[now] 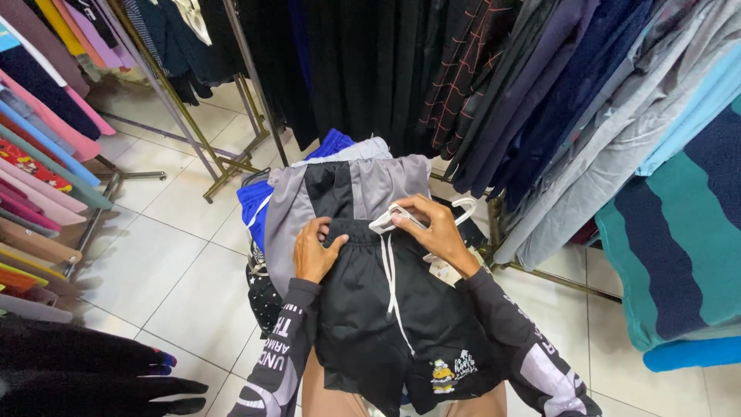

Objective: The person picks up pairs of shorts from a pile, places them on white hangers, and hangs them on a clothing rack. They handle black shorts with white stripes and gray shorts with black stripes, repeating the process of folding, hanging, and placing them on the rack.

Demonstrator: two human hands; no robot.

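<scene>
While the person stands among crowded clothing racks, both hands work at the waistband of a pair of black shorts (390, 316) that lies draped over the person's lap and thighs, waistband away from the body and leg openings toward it. The left hand (315, 251) is closed on the left part of the waistband, fingers curled over the gathered edge and pinching the fabric. The right hand (436, 228) is closed around a white plastic hanger (397, 216), gripping it near its middle, with the hanger lying just above the right part of the waistband and touching or nearly touching it; whether its clips have caught the cloth cannot be told.

The hanger's long axis runs roughly across the view, tilted up toward the right, about parallel to the waistband. So the waistband sits directly under and slightly toward the body from the hanger, and the right hand is the nearer one to the hanger while the left steadies the cloth. A white drawstring (390, 282) hangs down the front of the shorts from between the two hands.

Beneath the black shorts lie grey shorts with a black panel (363, 185) and, further under, blue shorts (255, 205), all stacked over what is hidden below. Dark hanging garments (478, 85) fill the rack ahead, folded pink and coloured shirts (38, 147) line the left, and a white tiled floor (162, 255) shows between.
</scene>
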